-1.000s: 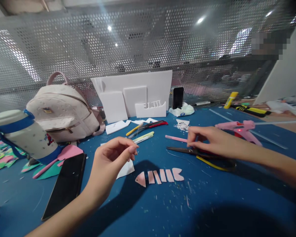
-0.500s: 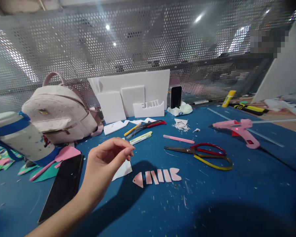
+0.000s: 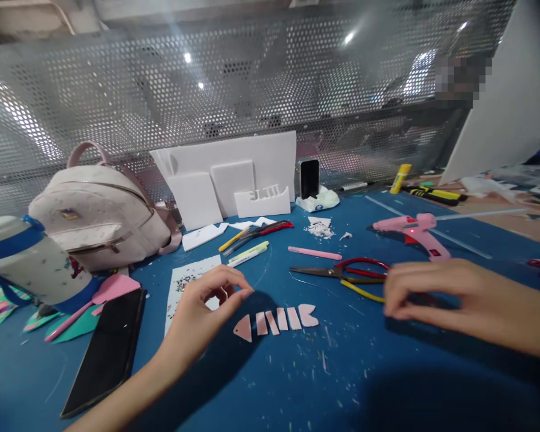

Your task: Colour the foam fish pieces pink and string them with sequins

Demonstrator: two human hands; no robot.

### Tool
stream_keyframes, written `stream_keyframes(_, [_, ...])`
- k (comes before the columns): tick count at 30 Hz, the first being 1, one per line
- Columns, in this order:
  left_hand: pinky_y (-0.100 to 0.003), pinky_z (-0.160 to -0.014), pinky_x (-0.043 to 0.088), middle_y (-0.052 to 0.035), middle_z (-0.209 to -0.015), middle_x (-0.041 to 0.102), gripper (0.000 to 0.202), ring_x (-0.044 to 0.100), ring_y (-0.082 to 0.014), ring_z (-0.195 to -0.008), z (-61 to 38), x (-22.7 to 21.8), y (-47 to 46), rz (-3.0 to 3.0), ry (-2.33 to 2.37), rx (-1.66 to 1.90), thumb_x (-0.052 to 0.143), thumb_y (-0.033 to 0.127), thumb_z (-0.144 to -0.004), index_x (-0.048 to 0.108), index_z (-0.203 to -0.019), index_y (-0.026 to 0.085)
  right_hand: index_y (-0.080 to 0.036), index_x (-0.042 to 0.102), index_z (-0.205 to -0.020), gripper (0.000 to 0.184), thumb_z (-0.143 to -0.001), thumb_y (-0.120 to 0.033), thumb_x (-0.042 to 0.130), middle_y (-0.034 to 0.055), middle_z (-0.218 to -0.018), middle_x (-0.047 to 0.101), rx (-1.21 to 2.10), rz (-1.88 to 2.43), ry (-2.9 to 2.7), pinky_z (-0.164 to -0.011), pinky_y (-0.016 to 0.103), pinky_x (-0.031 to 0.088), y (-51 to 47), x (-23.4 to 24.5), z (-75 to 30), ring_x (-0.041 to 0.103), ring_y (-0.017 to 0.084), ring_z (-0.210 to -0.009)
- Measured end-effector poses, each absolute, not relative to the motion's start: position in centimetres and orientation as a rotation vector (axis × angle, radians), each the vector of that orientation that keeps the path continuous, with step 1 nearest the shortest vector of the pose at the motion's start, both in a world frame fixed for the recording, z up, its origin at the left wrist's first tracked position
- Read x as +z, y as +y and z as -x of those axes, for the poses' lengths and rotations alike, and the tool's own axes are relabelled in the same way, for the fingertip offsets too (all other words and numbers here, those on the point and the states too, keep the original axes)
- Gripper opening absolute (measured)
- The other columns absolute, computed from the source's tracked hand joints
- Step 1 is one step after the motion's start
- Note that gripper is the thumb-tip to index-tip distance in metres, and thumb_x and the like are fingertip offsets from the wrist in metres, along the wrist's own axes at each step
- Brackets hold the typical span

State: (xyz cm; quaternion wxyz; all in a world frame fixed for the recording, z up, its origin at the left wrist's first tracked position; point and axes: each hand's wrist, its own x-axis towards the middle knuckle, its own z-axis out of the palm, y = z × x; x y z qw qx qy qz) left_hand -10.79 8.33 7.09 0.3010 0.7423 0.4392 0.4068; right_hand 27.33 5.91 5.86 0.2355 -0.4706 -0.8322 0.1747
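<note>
A row of pink cut-out pieces (image 3: 276, 321) laid out as a fish skeleton lies on the blue table top (image 3: 297, 384). My left hand (image 3: 204, 303) hovers just left of the fish's head piece, thumb and fingertips pinched together; nothing shows between them. My right hand (image 3: 454, 297) is blurred, fingers held together, low over the handle end of the red-and-yellow scissors (image 3: 342, 273). It hides part of the handles, and I cannot tell whether it grips them. A white sheet (image 3: 186, 279) lies behind my left hand.
A pink stick (image 3: 314, 253) and a pink glue gun (image 3: 409, 231) lie beyond the scissors. A black phone (image 3: 105, 351), a bottle (image 3: 31, 264) and a backpack (image 3: 99, 210) are on the left. White foam boards (image 3: 234, 174), pens (image 3: 247, 237) and a propped phone (image 3: 309, 178) stand at the back.
My right hand left the pink stick, went out of view, and has come back in from the right over the scissors' handles. My left hand has dropped lower, toward the fish pieces.
</note>
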Motion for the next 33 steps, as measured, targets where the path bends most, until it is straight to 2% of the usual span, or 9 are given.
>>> stream_keyframes(2, [-0.027, -0.066, 0.047, -0.0055, -0.086, 0.072, 0.015, 0.062, -0.0173, -0.073, 10.7, 6.4, 8.4, -1.91, 1.193, 1.034, 0.064, 0.027, -0.089, 0.071, -0.079, 0.021, -0.031, 0.073, -0.084, 0.016, -0.092, -0.04, 0.063, 0.0056, -0.089, 0.073, 0.656, 1.121, -2.43, -0.074, 0.033, 0.053, 8.9, 8.3, -23.4, 0.068, 0.022, -0.082])
stream_keyframes(6, [-0.029, -0.064, 0.047, -0.0051, -0.074, 0.07, 0.018, 0.062, -0.0178, -0.067, 10.6, 5.3, 8.5, -1.849, 1.213, 0.953, 0.062, 0.031, -0.09, 0.072, -0.08, 0.02, -0.026, 0.075, -0.084, 0.013, -0.089, -0.036, 0.066, 0.0011, -0.088, 0.074, 0.737, 1.049, -2.264, -0.072, 0.029, 0.051, 11.8, 10.0, -17.8, 0.068, 0.018, -0.078])
stream_keyframes(13, [-0.026, -0.058, 0.042, -0.002, -0.064, 0.067, 0.018, 0.058, -0.0149, -0.059, 10.7, 5.1, 8.9, -1.84, 1.219, 0.923, 0.062, 0.03, -0.09, 0.071, -0.079, 0.019, -0.021, 0.073, -0.088, 0.011, -0.089, -0.024, 0.062, 0.0015, -0.087, 0.075, 0.972, 0.901, -2.147, -0.074, 0.028, 0.052, 13.3, 9.3, -13.7, 0.07, 0.016, -0.081])
stream_keyframes(17, [-0.026, -0.058, 0.04, -0.0007, -0.06, 0.066, 0.016, 0.058, -0.0148, -0.057, 10.6, 4.9, 8.8, -1.846, 1.247, 0.904, 0.062, 0.028, -0.089, 0.071, -0.078, 0.019, -0.023, 0.073, -0.101, 0.012, -0.091, -0.024, 0.065, 0.002, -0.102, 0.074, 0.88, 0.81, -2.211, -0.072, 0.027, 0.05, 13.4, 8.0, -12.4, 0.067, 0.015, -0.085])
stream_keyframes(19, [-0.027, -0.058, 0.04, -0.0007, -0.06, 0.067, 0.018, 0.059, -0.0151, -0.057, 10.5, 4.6, 8.6, -1.849, 1.251, 0.885, 0.062, 0.028, -0.089, 0.071, -0.076, 0.02, -0.024, 0.072, -0.107, 0.016, -0.09, -0.025, 0.069, 0.0012, -0.101, 0.074, 0.864, 0.712, -2.3, -0.072, 0.026, 0.049, 13.2, 7.2, -11.7, 0.066, 0.014, -0.085])
stream_keyframes(25, [-0.026, -0.06, 0.041, 0.0002, -0.06, 0.068, 0.02, 0.06, -0.0142, -0.057, 10.4, 3.8, 8.1, -1.817, 1.254, 0.845, 0.058, 0.027, -0.092, 0.07, -0.077, 0.02, -0.019, 0.074, -0.091, 0.006, -0.092, -0.019, 0.068, 0.0014, -0.086, 0.073, 0.897, 0.534, -2.276, -0.076, 0.026, 0.05, 14.2, 4.9, -10.6, 0.067, 0.013, -0.079])
stream_keyframes(29, [-0.024, -0.06, 0.04, 0.0012, -0.061, 0.068, 0.02, 0.06, -0.013, -0.058, 10.7, 3.4, 8.7, -1.805, 1.304, 0.819, 0.057, 0.025, -0.091, 0.07, -0.077, 0.02, -0.015, 0.073, -0.09, 0.008, -0.093, -0.02, 0.068, 0.0038, -0.084, 0.071, 0.868, 0.385, -2.332, -0.073, 0.026, 0.049, 16.0, 3.6, -10.4, 0.065, 0.013, -0.078])
stream_keyframes(33, [-0.023, -0.056, 0.04, 0.0016, -0.06, 0.066, 0.019, 0.058, -0.0128, -0.056, 10.9, 2.6, 9.4, -1.765, 1.299, 0.803, 0.057, 0.028, -0.09, 0.07, -0.078, 0.02, -0.016, 0.07, -0.089, 0.004, -0.091, -0.016, 0.067, 0.0021, -0.084, 0.067, 0.877, 0.411, -2.393, -0.071, 0.025, 0.046, 17.0, 2.6, -10.3, 0.059, 0.013, -0.078])
